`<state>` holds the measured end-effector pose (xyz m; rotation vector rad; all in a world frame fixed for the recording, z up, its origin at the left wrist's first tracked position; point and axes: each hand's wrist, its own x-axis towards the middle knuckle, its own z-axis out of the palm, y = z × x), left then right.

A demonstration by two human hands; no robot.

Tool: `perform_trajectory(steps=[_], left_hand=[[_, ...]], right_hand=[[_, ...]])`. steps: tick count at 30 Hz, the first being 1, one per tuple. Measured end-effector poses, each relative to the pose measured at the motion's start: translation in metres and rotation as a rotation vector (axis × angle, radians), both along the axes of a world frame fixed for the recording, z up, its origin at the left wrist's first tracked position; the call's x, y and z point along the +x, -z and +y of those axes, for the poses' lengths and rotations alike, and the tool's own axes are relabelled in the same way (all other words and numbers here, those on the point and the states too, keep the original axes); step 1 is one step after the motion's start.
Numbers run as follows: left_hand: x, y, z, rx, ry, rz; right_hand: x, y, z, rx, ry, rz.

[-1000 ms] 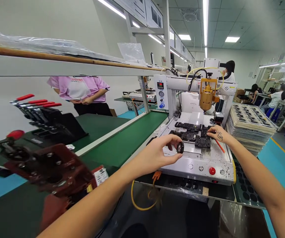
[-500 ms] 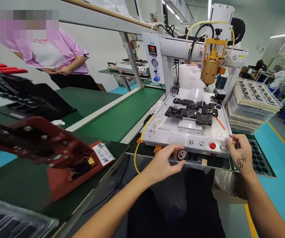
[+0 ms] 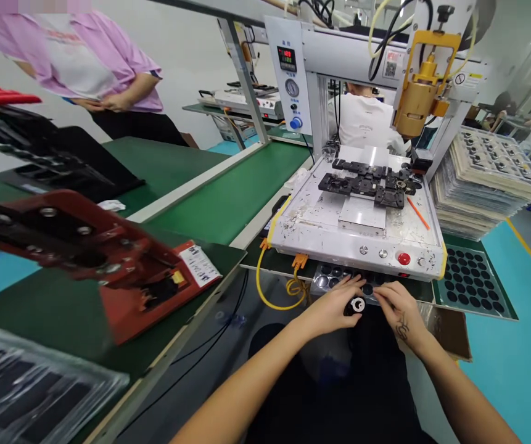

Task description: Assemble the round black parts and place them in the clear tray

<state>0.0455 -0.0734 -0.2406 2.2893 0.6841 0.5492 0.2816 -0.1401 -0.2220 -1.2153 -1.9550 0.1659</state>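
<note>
My left hand [image 3: 337, 308] is closed around a small round black part with a pale ring-shaped face [image 3: 357, 305], held between thumb and fingers. Close on its right, my right hand [image 3: 403, 311] has thumb and forefinger pinched together; whatever may be between the tips is too small to make out. Both hands are at the table's front edge, over a clear sheet with black round discs [image 3: 322, 282], which they partly cover. Just behind them stands a white press machine [image 3: 293, 243] with black fixture plates [image 3: 369, 182] on its bed and a brass-coloured head [image 3: 415, 108] above.
A second sheet of black discs [image 3: 473, 280] lies at the right, below a stack of trays [image 3: 462, 191]. On the left are a red hand press [image 3: 126, 308] and a green conveyor belt [image 3: 228, 203]. A yellow cable [image 3: 265, 296] hangs at the front. A person in pink [image 3: 126, 55] stands beyond.
My right hand has moved left from the machine's front right corner to beside my left hand. The left hand, still holding the round part, has come slightly right and lower. The view has tilted down.
</note>
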Motion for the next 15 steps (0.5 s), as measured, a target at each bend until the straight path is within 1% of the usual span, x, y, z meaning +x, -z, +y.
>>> perform_trajectory(steps=[2, 4, 8, 11, 15], left_hand=[[0.0, 0.0, -0.006, 0.012, -0.019, -0.004], [0.001, 0.0, -0.008, 0.012, -0.045, -0.012], [0.004, 0.001, -0.007, 0.004, -0.068, -0.01], [0.006, 0.001, -0.006, 0.002, -0.069, -0.005], [0.004, -0.003, -0.002, -0.006, -0.023, 0.016]], right_hand=[[-0.006, 0.013, 0.009, -0.03, 0.0, -0.039], [-0.008, 0.021, 0.017, -0.051, 0.009, -0.09], [-0.005, 0.029, 0.02, -0.073, 0.001, -0.184], [-0.002, 0.038, 0.018, -0.048, -0.022, -0.212], [0.003, 0.06, 0.016, 0.03, -0.062, -0.208]])
